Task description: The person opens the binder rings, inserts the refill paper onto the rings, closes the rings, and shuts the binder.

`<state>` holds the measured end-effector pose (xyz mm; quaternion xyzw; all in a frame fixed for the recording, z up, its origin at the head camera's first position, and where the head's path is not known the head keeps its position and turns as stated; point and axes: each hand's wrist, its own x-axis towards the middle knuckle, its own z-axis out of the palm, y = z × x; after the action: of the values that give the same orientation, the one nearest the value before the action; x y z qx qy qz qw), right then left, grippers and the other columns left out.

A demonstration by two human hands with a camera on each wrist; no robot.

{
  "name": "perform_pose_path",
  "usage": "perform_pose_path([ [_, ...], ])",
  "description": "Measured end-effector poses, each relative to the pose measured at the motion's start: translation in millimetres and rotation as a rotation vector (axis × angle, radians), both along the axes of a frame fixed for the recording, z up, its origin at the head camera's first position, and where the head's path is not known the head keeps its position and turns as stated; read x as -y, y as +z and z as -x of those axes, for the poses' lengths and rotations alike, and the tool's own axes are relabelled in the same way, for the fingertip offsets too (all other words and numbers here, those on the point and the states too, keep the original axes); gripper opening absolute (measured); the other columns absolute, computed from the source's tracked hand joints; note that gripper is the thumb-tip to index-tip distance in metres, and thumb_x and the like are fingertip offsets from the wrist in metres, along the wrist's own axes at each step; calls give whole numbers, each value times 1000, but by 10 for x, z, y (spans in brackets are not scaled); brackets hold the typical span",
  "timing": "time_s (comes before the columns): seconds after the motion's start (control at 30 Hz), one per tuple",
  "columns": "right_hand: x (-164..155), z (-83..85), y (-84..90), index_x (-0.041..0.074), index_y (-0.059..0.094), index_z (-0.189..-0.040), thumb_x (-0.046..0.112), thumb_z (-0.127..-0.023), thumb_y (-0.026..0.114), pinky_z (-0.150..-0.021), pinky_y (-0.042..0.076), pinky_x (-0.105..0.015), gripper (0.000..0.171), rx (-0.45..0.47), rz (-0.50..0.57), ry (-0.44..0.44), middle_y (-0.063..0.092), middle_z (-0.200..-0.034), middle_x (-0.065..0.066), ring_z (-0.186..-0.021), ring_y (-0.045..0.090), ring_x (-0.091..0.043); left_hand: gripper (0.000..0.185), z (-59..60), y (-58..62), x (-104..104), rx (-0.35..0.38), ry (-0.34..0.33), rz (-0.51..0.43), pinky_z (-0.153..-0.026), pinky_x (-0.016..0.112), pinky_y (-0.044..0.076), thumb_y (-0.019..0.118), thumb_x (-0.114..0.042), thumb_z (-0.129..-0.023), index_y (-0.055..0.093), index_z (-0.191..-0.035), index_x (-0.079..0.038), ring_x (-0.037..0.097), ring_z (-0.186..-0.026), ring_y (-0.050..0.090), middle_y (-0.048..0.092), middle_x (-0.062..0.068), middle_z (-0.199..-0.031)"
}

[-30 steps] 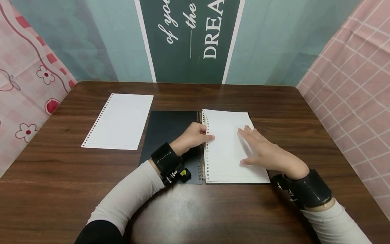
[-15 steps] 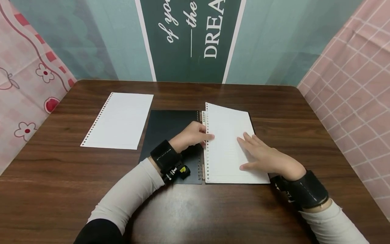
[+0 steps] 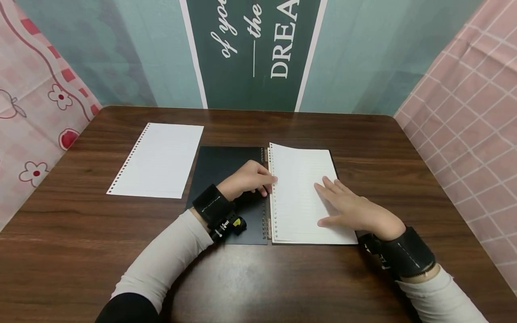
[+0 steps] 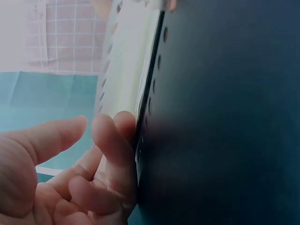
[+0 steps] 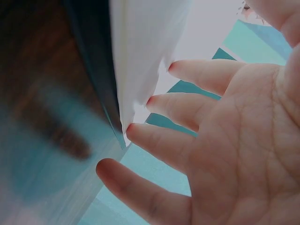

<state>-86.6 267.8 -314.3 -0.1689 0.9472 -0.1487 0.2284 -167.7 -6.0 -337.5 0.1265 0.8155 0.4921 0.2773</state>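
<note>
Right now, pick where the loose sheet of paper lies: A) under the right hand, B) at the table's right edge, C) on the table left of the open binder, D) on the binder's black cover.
C: the loose sheet lies flat on the table, apart from the open binder and to its left.

Open black binder (image 3: 226,179) lies flat mid-table, cover folded out to the left, metal ring spine down the centre. Stack of white lined, hole-punched sheets (image 3: 303,193) sits on its right half, punched edge along the rings. Top sheet's far left corner is lifted slightly off the stack; the rest lies flat, edges roughly square with the cover.
</note>
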Motion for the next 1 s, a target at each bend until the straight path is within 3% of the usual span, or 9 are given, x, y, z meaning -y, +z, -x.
perform_pose_path([
  [0.5,-19,-2,-10,10,21,-159,52,-88,68,-100,26,-79,95,-7,13,15,8,-166,-21,-150,7,-49,25,41,2,152,4,14,-45,-55,21,45,62,-19,-98,76,-92,1,10,-57,63,71,5,-70],
  [0.6,-17,2,-4,9,21,-158,51,-88,69,-103,26,-77,95,-8,15,19,8,-166,-22,-150,7,-50,24,70,15,170,-23,18,-32,-55,22,46,62,-19,-98,76,-94,0,11,-58,64,71,7,-73],
  [0.7,-13,11,0,9,21,-158,50,-88,69,-104,25,-76,95,-8,13,21,9,-165,-23,-150,7,-50,23,134,50,177,-125,14,12,-60,24,50,61,-19,-98,76,-100,-2,13,-64,67,73,8,-80],
  [0.9,-13,12,-4,9,22,-158,49,-88,70,-104,26,-76,94,-12,6,20,9,-165,-23,-150,8,-51,22,311,230,130,-469,9,213,-81,37,54,60,-17,-99,73,-111,-5,21,-93,68,73,9,-105],
  [1.0,-10,3,0,8,22,-158,49,-88,70,-105,26,-76,94,-12,11,20,9,-165,-23,-150,8,-50,22,401,285,92,-567,7,308,-86,39,54,60,-15,-98,72,-114,-6,22,-100,66,71,9,-111],
])
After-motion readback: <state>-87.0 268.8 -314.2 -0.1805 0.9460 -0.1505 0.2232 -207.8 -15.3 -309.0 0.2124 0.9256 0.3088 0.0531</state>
